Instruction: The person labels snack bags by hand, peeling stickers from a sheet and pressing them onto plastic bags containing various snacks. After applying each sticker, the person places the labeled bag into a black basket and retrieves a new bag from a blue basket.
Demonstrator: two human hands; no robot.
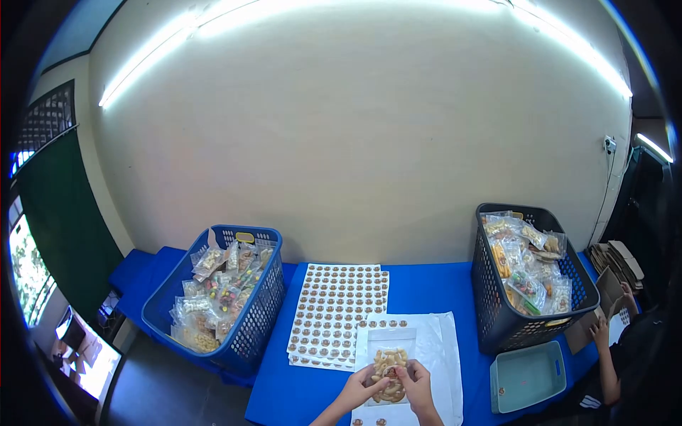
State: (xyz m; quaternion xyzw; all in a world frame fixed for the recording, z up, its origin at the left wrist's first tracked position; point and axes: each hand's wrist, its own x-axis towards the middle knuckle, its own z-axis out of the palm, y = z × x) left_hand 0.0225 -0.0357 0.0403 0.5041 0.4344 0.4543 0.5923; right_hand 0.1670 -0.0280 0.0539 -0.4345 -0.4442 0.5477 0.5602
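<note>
- Left hand point(357, 388): fingers pinch snack bag point(391, 357) at left side.
- Right hand point(419, 388): fingers pinch right side, thumb at round sticker point(388, 372).
- Snack bag is over white sheet point(442, 355) on counter point(284, 397).
- Sticker sheets point(337, 302) lie left, beside blue basket point(264, 326).
</note>
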